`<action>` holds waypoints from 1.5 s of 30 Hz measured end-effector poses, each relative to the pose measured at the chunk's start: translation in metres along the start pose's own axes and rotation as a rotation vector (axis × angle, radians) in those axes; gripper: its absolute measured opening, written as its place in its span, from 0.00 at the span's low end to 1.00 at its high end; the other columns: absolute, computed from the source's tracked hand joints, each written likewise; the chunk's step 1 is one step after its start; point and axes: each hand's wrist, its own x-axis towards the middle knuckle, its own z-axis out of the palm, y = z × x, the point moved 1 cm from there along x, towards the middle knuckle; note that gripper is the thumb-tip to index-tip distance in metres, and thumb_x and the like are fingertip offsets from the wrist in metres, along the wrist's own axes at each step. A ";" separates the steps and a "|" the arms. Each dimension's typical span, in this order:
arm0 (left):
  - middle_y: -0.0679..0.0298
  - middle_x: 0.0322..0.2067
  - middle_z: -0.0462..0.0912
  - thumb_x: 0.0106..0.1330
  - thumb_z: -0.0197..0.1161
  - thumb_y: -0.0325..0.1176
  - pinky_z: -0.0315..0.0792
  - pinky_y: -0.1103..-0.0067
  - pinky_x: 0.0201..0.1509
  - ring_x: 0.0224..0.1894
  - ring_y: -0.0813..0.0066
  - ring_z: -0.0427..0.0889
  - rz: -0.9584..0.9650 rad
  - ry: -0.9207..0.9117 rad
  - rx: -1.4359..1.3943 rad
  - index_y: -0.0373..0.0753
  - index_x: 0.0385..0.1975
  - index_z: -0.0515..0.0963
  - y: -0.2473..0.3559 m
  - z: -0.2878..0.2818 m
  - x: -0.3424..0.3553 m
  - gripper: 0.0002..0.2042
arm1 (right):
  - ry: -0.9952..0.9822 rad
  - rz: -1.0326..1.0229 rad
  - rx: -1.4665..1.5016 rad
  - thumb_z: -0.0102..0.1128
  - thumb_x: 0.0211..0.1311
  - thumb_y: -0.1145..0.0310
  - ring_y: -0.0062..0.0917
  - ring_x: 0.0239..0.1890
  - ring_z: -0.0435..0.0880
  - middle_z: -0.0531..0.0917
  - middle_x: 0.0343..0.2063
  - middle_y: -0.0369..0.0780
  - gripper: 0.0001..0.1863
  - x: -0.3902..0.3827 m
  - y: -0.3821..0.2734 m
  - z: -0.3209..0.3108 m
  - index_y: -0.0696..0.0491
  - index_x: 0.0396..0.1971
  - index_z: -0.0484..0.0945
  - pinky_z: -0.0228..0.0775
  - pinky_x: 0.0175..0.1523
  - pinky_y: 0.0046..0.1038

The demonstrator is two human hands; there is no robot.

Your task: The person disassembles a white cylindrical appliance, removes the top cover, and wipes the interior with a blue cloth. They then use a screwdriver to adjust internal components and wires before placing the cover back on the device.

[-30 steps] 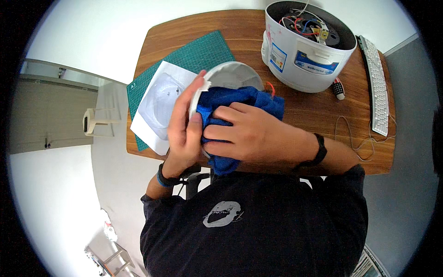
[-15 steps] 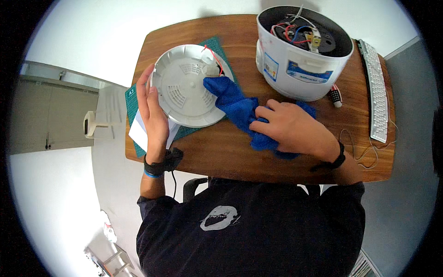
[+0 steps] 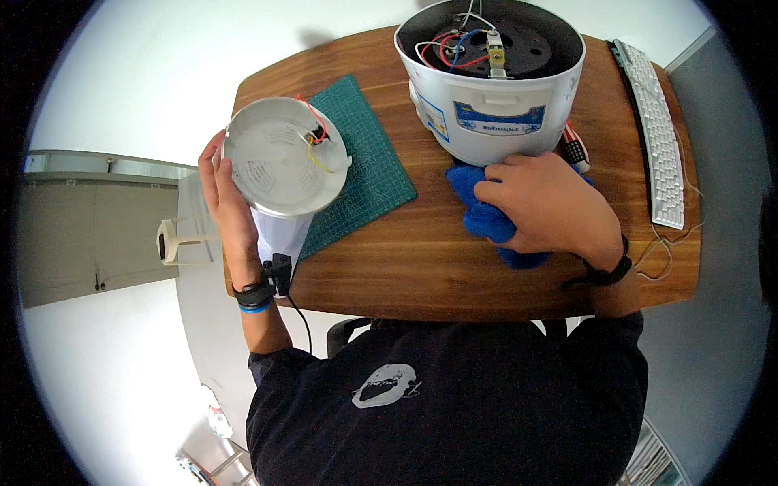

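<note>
My left hand (image 3: 232, 212) grips the left rim of a round white plastic cover (image 3: 279, 162), which is tilted over the cutting mat's left part. The cover has vent slots, and red and yellow wires sit at its right inner side. My right hand (image 3: 555, 198) is closed over a bunched blue cloth (image 3: 489, 223) on the table, just in front of a white appliance shell (image 3: 506, 144). The shell stands upside down with its bottom uncovered, showing red, blue and white wires and a metal bracket (image 3: 496, 58) inside.
A green cutting mat (image 3: 365, 154) lies on the wooden table (image 3: 405, 275), with a white paper (image 3: 279, 235) below the cover. At the right edge is a white keyboard (image 3: 655, 134) with a cable. A red-and-white corded item (image 3: 575, 150) lies behind the cloth.
The cloth has come off the cover and moved right with my right hand to the shell's front. My left hand has shifted the cover left, uncovering more of the mat.
</note>
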 end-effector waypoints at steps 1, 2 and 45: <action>0.48 0.69 0.75 0.85 0.48 0.36 0.73 0.66 0.74 0.71 0.61 0.76 0.001 -0.007 0.013 0.36 0.74 0.69 -0.001 0.002 -0.001 0.22 | 0.040 -0.034 0.002 0.80 0.51 0.66 0.37 0.53 0.85 0.83 0.46 0.39 0.23 -0.001 0.000 0.001 0.48 0.48 0.82 0.82 0.52 0.40; 0.48 0.69 0.75 0.85 0.49 0.35 0.73 0.67 0.74 0.71 0.61 0.76 0.004 -0.011 0.022 0.36 0.75 0.68 -0.001 0.006 -0.003 0.22 | 0.080 -0.068 0.000 0.80 0.50 0.66 0.37 0.53 0.85 0.83 0.47 0.39 0.23 -0.001 0.001 0.002 0.48 0.48 0.82 0.82 0.52 0.40; 0.46 0.84 0.56 0.48 0.86 0.28 0.79 0.62 0.65 0.76 0.39 0.72 0.539 -0.880 0.256 0.38 0.35 0.72 0.072 0.139 -0.013 0.24 | 1.006 -0.369 0.392 0.84 0.40 0.63 0.44 0.48 0.88 0.85 0.52 0.50 0.28 -0.084 0.003 -0.046 0.47 0.48 0.89 0.82 0.55 0.43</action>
